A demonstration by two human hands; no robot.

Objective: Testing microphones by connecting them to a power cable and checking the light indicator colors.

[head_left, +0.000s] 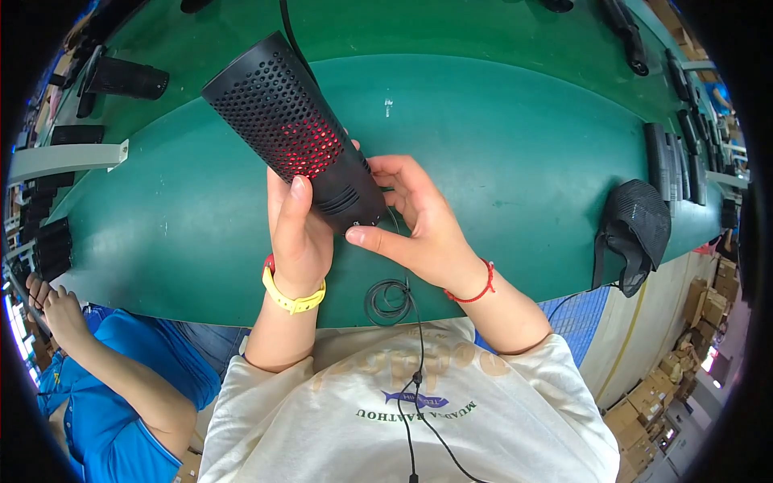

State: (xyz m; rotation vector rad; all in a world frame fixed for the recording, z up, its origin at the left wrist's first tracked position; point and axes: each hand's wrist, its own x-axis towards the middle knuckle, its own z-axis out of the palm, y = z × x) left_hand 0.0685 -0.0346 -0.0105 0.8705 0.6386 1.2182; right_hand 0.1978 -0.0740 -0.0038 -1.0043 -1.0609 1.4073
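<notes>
A black cylindrical device (278,105) with a perforated shell is tilted above the green bench, its far end leaning left. Red light glows through the holes around its middle. My left hand (302,233) is wrapped around its lower side, thumb on the front. From the other side my right hand (423,217) grips the near end, with the thumb at the bottom edge and the other fingers partly hidden behind. A thin black cable (388,300) lies coiled near the bench's front edge and hangs down over my shirt.
The green bench (499,161) curves across the view. A black mesh bag or cap (636,233) sits at its right edge, near a row of black cylinders (672,165). Another black cylinder (129,78) is at upper left. A co-worker in a blue shirt (137,394) works at lower left.
</notes>
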